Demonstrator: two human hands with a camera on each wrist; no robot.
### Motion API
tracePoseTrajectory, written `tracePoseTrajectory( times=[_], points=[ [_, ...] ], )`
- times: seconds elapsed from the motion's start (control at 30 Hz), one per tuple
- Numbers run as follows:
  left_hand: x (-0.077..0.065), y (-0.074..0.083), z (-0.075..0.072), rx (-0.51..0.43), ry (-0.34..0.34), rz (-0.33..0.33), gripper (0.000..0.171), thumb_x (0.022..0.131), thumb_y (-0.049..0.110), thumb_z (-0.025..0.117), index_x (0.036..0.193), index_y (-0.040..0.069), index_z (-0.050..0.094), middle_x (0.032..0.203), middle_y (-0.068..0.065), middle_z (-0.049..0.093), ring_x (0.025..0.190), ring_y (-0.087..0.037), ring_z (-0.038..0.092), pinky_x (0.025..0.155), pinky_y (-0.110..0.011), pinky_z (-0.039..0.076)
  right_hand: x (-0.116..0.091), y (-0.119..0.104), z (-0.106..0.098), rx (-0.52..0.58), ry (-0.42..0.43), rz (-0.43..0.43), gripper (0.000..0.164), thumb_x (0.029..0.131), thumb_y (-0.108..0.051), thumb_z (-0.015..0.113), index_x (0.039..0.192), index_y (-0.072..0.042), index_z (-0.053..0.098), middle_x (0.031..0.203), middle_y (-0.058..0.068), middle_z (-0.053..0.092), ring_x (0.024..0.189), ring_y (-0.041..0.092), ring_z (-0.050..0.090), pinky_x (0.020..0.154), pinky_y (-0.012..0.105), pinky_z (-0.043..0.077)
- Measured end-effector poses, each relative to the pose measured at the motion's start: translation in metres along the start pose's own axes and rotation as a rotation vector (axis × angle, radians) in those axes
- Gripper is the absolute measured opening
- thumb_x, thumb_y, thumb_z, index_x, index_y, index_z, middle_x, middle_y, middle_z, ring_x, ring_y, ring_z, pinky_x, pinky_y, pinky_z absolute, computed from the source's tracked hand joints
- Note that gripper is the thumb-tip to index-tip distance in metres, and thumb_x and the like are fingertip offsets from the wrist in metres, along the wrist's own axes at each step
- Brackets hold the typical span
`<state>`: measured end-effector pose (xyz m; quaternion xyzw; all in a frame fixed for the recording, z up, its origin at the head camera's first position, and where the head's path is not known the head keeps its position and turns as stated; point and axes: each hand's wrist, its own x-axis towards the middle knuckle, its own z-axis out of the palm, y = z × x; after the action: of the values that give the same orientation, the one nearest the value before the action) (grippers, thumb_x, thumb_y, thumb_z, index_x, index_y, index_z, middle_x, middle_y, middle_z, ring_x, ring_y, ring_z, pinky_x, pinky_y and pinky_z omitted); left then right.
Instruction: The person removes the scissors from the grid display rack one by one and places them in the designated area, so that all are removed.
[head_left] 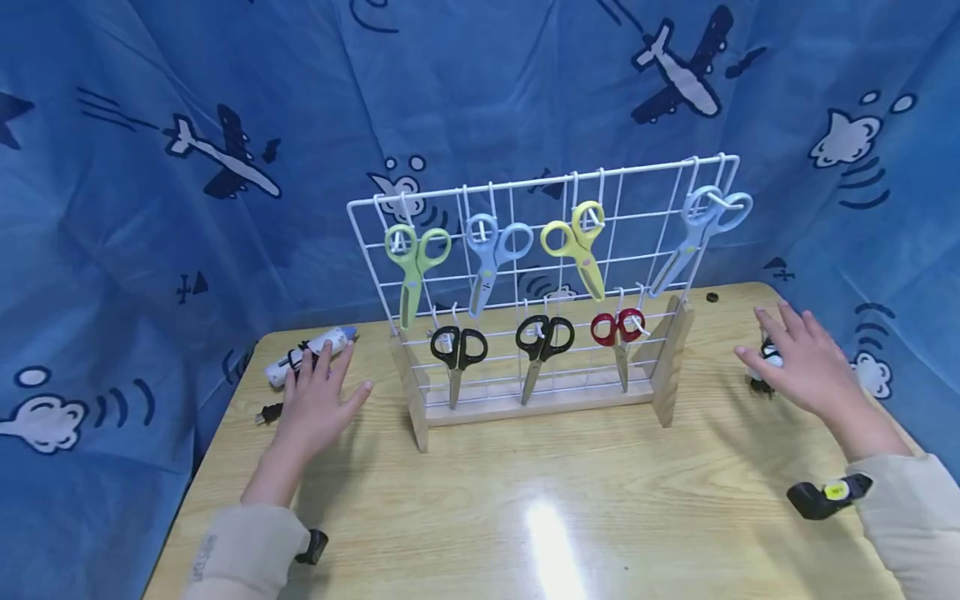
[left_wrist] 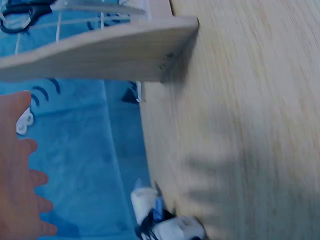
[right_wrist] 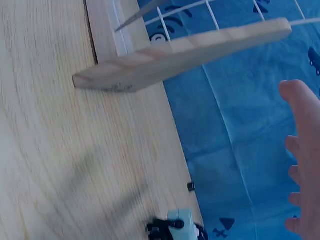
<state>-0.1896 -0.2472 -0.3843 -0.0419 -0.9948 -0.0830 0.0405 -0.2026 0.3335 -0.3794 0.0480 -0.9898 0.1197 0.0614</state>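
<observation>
A white wire rack [head_left: 540, 181] on wooden feet stands mid-table with scissors hung on its hooks. Along its upper row hang green scissors [head_left: 411, 265], light blue scissors [head_left: 486, 260], yellow scissors [head_left: 581, 248] and, at the right end, another light blue pair [head_left: 686, 242]. Below them are black-handled scissors [head_left: 456, 354], a second black pair [head_left: 538, 348] and red-handled scissors [head_left: 619, 335]. My left hand [head_left: 318, 412] hovers left of the rack, fingers spread, holding nothing. My right hand [head_left: 810, 358], likewise spread and holding nothing, is over the table's right side.
Behind the left hand lies a white-and-blue device [head_left: 311, 354] with a black cord and plug [head_left: 270, 412]. A small corded item [head_left: 768, 358] is partly hidden by the right hand. A small black piece [head_left: 712, 297] lies near the back edge. Blue curtains surround the table [head_left: 450, 508].
</observation>
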Motion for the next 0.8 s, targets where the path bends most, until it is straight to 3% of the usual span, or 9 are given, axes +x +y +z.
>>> tracePoseTrajectory(
  times=[0.1,0.2,0.37,0.5,0.57,0.6,0.63,0.73,0.8],
  points=[
    [-0.002,0.01,-0.005,-0.007,0.068,0.033,0.071,0.081,0.062,0.026,0.137,0.022,0.008,0.141,-0.015,0.006,0.126,-0.037,-0.003,0.098,-0.057,-0.004,0.001,-0.007,-0.001,0.033,-0.003,-0.028,0.07,0.085,-0.049,0.034,0.136,-0.008,0.009,0.137,0.026,0.004,0.121,0.046,0.005,0.088,0.065,0.012],
    [-0.004,0.022,-0.012,-0.051,0.248,0.096,0.065,0.083,0.054,0.035,0.135,0.017,0.021,0.136,-0.015,0.024,0.124,-0.035,0.018,0.1,-0.053,0.01,0.003,-0.018,-0.004,0.115,-0.028,-0.05,0.068,0.086,-0.047,0.035,0.136,-0.01,0.007,0.137,0.026,0.007,0.12,0.047,0.013,0.086,0.064,0.017],
    [-0.008,0.053,-0.032,-0.338,0.52,0.203,0.041,0.08,0.024,0.056,0.116,0.006,0.048,0.115,-0.014,0.05,0.107,-0.029,0.043,0.091,-0.043,0.033,0.005,-0.039,-0.004,0.318,-0.05,-0.032,0.066,0.087,-0.045,0.036,0.137,-0.013,0.006,0.135,0.024,0.02,0.115,0.046,0.025,0.085,0.062,0.026],
    [-0.012,0.081,-0.051,-0.552,0.619,0.3,0.033,0.076,0.008,0.06,0.108,0.004,0.055,0.106,-0.01,0.056,0.1,-0.023,0.049,0.086,-0.036,0.041,0.012,-0.046,0.005,0.495,0.01,-0.016,0.062,0.087,-0.04,0.04,0.136,-0.013,0.014,0.13,0.023,0.031,0.111,0.042,0.035,0.083,0.057,0.034],
    [-0.01,0.091,-0.058,-0.591,0.66,0.344,0.031,0.076,0.005,0.06,0.107,0.004,0.055,0.104,-0.009,0.057,0.097,-0.022,0.051,0.083,-0.033,0.043,0.026,-0.029,0.025,0.58,0.056,-0.02,0.058,0.086,-0.035,0.045,0.135,-0.016,0.02,0.13,0.015,0.036,0.112,0.03,0.042,0.082,0.044,0.043],
    [-0.008,0.095,-0.06,-0.61,0.673,0.361,0.031,0.076,0.004,0.06,0.106,0.003,0.055,0.104,-0.009,0.057,0.096,-0.021,0.052,0.082,-0.031,0.044,0.033,-0.022,0.034,0.607,0.067,-0.022,0.058,0.085,-0.034,0.048,0.134,-0.017,0.022,0.13,0.014,0.037,0.111,0.029,0.043,0.081,0.043,0.044],
    [-0.006,0.099,-0.063,-0.62,0.687,0.372,0.031,0.076,0.004,0.06,0.106,0.003,0.055,0.103,-0.009,0.057,0.095,-0.02,0.052,0.082,-0.029,0.044,0.038,-0.015,0.043,0.643,0.077,-0.027,0.058,0.084,-0.032,0.05,0.134,-0.018,0.024,0.13,0.012,0.038,0.11,0.026,0.044,0.08,0.042,0.044],
    [0.002,0.106,-0.066,-0.662,0.716,0.377,0.031,0.077,0.004,0.06,0.107,0.002,0.054,0.103,-0.01,0.057,0.094,-0.021,0.053,0.081,-0.028,0.045,0.054,0.002,0.07,0.68,0.157,0.004,0.053,0.08,-0.032,0.057,0.128,-0.022,0.037,0.122,0.003,0.048,0.099,0.01,0.053,0.068,0.023,0.049],
    [0.008,0.109,-0.068,-0.698,0.727,0.371,0.031,0.077,0.005,0.059,0.107,0.001,0.053,0.101,-0.011,0.058,0.093,-0.022,0.053,0.08,-0.03,0.046,0.054,-0.004,0.071,0.686,0.163,0.015,0.054,0.079,-0.035,0.058,0.126,-0.017,0.04,0.118,0.009,0.051,0.097,0.018,0.055,0.071,0.033,0.05]
  ],
)
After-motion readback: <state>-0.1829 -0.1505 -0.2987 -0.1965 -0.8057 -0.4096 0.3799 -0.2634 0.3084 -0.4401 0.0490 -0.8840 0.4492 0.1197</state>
